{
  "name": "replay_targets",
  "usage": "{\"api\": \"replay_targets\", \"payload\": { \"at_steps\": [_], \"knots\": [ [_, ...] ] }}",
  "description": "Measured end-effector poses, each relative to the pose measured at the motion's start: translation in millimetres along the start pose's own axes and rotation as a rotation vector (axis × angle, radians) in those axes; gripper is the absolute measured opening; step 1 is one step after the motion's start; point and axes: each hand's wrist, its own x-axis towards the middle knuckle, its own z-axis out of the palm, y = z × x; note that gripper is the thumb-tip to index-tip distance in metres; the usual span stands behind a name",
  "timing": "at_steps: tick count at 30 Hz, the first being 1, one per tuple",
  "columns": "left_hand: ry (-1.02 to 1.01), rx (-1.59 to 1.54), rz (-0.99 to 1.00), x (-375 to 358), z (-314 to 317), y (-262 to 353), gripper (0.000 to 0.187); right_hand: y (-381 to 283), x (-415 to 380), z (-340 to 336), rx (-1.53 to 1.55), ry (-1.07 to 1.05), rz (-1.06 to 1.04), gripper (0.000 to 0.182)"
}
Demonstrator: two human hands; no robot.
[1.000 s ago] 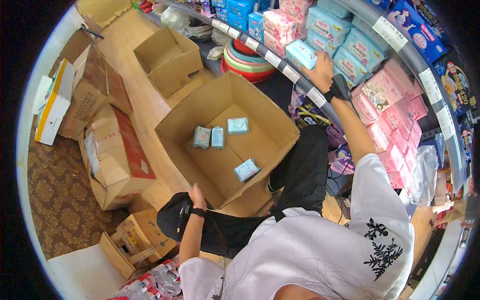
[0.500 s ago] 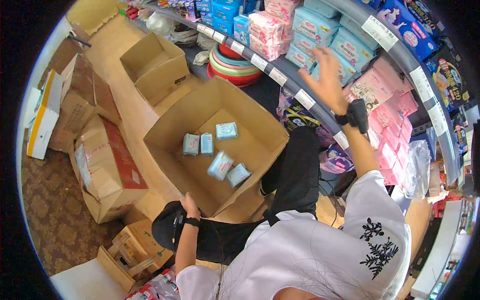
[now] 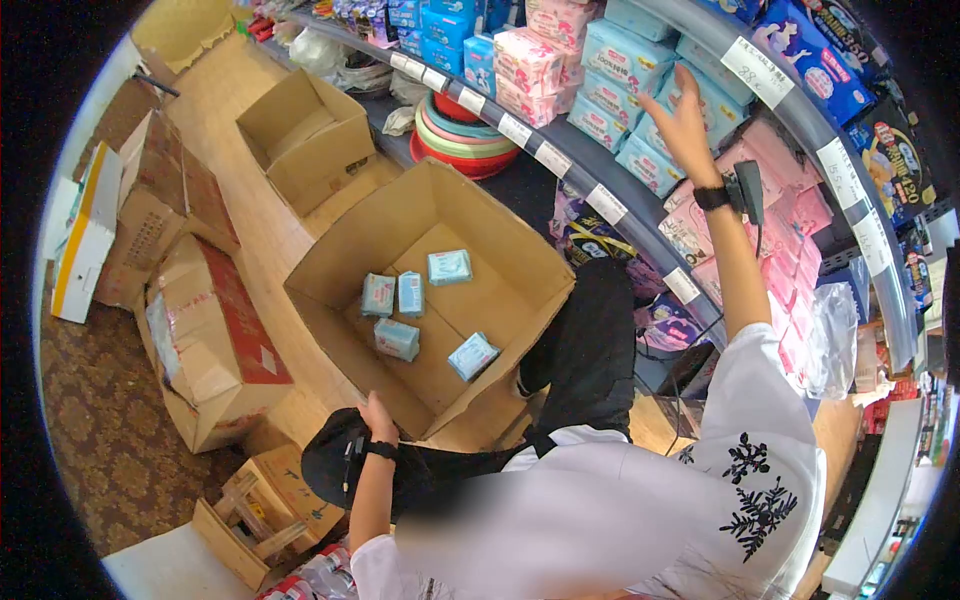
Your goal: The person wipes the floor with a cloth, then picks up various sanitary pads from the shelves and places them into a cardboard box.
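Note:
My right hand is raised over the shelf with thumb and fingers apart and nothing in it, in front of stacked light-blue soft packs. Down at the near left edge of a large open cardboard box, my left hand grips the rim beside my knee. Several small light-blue packs lie scattered on the box floor, among them one pack near the left wall and another pack toward the near right side.
Pink packs and blue packs sit farther along the shelf, which has price tags on its edge. Stacked colored basins stand beyond the box. A smaller open carton, closed cartons and a wooden stool are at left.
A pack that was blurred in mid-fall now lies on the box floor farther left. My right hand has shifted slightly right and up over the light-blue stacks. The left hand stays at the rim.

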Motion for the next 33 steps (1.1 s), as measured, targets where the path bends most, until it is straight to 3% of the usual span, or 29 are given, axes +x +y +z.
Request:
{"api": "replay_targets", "payload": {
  "at_steps": [2, 8, 14, 17, 21, 24, 26, 30, 33],
  "knots": [
    [0.056, 0.077, -0.012, -3.9, 2.6, 4.8, 0.031, 10.8, 15.0, 11.4, -0.097, 0.084, -0.088, 0.079],
    [0.054, 0.057, -0.025, 10.3, -4.2, -11.0, 0.031, -0.3, 38.2, 27.3, -0.158, 0.239, -0.065, 0.090],
    [0.039, 0.012, 0.042, -12.9, 6.5, 13.3, 0.027, 12.2, 66.3, 39.4, -0.139, 0.375, -0.153, 0.086],
    [0.000, 0.025, -0.005, -2.8, 1.2, 6.2, 0.028, 14.3, 74.8, 37.4, -0.087, 0.241, -0.098, 0.091],
    [0.017, -0.042, -0.004, -5.4, 3.3, 7.9, 0.030, 11.8, 85.5, 38.1, -0.185, 0.268, -0.085, 0.089],
    [-0.058, -0.076, 0.050, 10.3, -3.8, -10.1, 0.032, 4.6, 92.2, 36.5, -0.193, 0.223, 0.110, 0.084],
    [0.032, -0.004, -0.076, 11.1, -3.8, -10.9, 0.034, -1.3, 96.6, 34.0, -0.198, 0.191, 0.238, 0.082],
    [-0.003, 0.004, -0.060, 11.3, -4.3, -9.6, 0.035, -6.8, 99.7, 27.2, -0.015, 0.139, 0.248, 0.077],
    [0.077, 0.111, -0.094, -8.1, 5.8, 13.7, 0.037, 3.1, 106.9, 30.9, 0.001, 0.156, 0.102, 0.071]
  ]
}}
